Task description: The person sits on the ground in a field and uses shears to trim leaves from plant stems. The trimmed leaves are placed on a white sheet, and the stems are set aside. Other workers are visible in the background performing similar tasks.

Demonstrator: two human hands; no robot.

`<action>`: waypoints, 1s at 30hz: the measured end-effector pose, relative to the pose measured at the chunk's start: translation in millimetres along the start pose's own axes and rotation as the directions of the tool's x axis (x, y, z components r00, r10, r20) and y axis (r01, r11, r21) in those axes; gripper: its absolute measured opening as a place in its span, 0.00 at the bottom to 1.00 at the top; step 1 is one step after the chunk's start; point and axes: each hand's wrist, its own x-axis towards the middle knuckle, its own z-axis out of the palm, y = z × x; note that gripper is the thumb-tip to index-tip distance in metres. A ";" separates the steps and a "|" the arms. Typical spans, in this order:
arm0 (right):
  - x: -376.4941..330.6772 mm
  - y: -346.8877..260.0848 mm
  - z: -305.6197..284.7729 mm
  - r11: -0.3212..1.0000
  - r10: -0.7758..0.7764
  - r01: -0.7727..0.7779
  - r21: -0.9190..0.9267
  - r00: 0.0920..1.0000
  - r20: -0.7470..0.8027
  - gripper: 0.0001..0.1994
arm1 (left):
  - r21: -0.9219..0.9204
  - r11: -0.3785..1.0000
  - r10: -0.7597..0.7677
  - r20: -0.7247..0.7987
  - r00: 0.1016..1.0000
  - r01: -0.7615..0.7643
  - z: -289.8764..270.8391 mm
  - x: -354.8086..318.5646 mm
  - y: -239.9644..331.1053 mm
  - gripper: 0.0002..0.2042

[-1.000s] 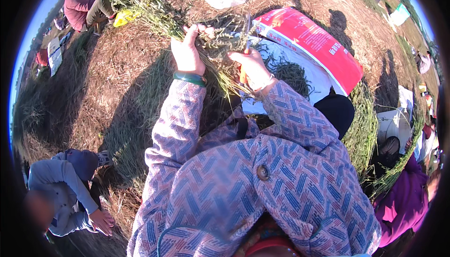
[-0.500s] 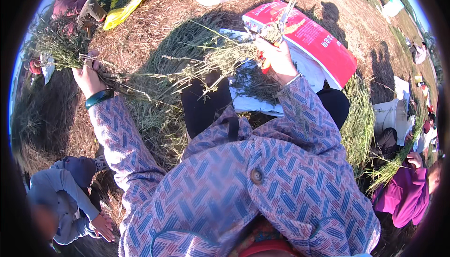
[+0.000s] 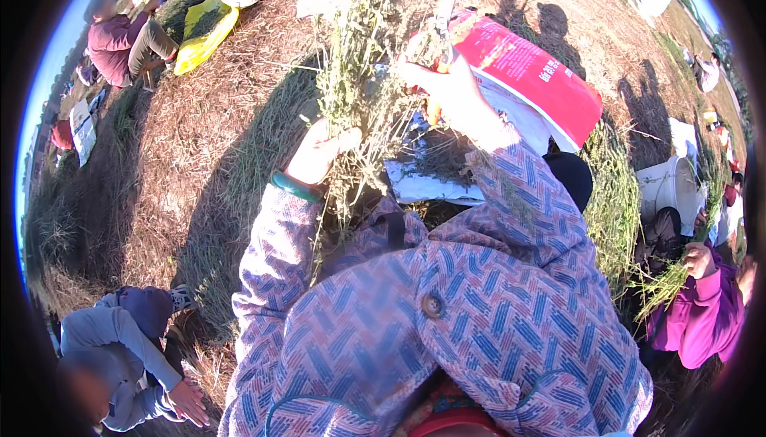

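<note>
My left hand [image 3: 315, 150] is closed round the lower stems of a tall, leafy bunch of green plants [image 3: 355, 62], which stands up in front of me. To its right, my right hand [image 3: 451, 90] grips shears [image 3: 448, 6] with orange handles, their metal blades pointing away from me. Dry stalks lie against the right hand's fingers; whether it holds any of them I cannot tell. Beneath the hands, a white sheet [image 3: 427, 188] carries loose cuttings, partly hidden by my right forearm.
A red and white sack [image 3: 531, 70] lies beyond the sheet. Heaps of cut plants [image 3: 610, 198] flank me. A white bucket [image 3: 669, 190] stands at right. People sit at far left, lower left and right, one in purple [image 3: 698, 317] holding stalks. A yellow bag [image 3: 203, 34] lies far left.
My left hand has swung right with the bunch, from far left to close beside my right hand. The right hand has shifted slightly left, still gripping the shears.
</note>
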 end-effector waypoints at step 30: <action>-161.7 176.2 -65.2 0.189 0.595 -0.402 -0.896 0.773 -0.220 0.23 | 0.204 0.978 0.060 -0.045 0.997 -0.050 -14.3 32.1 -17.2 0.07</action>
